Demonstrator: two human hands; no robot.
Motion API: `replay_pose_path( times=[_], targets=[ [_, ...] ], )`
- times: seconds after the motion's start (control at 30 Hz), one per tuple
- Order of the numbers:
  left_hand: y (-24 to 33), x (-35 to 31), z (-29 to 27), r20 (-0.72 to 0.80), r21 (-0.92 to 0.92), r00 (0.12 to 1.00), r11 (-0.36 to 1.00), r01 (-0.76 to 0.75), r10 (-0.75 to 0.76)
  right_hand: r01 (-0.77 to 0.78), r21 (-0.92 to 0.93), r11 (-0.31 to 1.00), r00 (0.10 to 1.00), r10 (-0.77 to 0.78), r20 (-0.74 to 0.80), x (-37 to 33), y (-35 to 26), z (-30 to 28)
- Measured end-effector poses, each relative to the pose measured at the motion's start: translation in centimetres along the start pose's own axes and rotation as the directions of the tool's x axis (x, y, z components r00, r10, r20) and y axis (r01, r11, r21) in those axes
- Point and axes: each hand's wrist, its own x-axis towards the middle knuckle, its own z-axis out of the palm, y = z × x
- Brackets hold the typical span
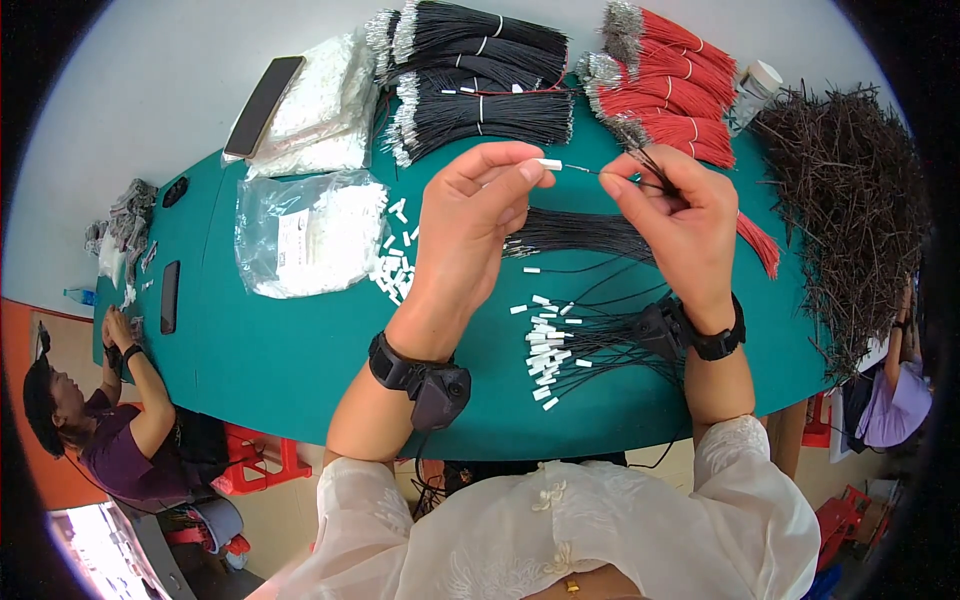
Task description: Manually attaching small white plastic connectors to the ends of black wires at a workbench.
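Between thumb and fingers, my left hand pinches a small white plastic connector housing. My right hand grips a thin black wire, its bare metal end pointing at the housing with a slight gap between them. Below my hands lies a bundle of loose black wires. Nearer to me, several black wires capped with white housings are spread on the green table. Loose white housings spill beside my left forearm, next to an open clear bag of housings.
Bundled black wires and red wires line the far side, beside stacked white bags with a phone on top. A brown, twiggy-looking heap covers the right side. Another person works at the left.
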Motion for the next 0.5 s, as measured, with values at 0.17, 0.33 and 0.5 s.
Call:
replay_pose_path(
  times=[0.17,0.33,0.5],
  targets=[
    [-0.24,0.17,-0.26,0.000,-0.036,1.000,0.999,-0.012,0.012,0.010,-0.018,1.000,1.000,-0.011,-0.010,-0.05,-0.05,0.03],
    [-0.25,0.08,0.30,-0.054,0.076,0.998,0.997,-0.026,0.031,0.092,-0.059,0.994,0.995,-0.094,-0.021,-0.07,0.05,0.08],
    [-0.23,0.07,-0.15,-0.034,0.123,0.999,0.992,-0.021,0.025,0.152,-0.090,0.984,0.987,-0.156,-0.035,-0.09,-0.14,0.12]
  ],
)
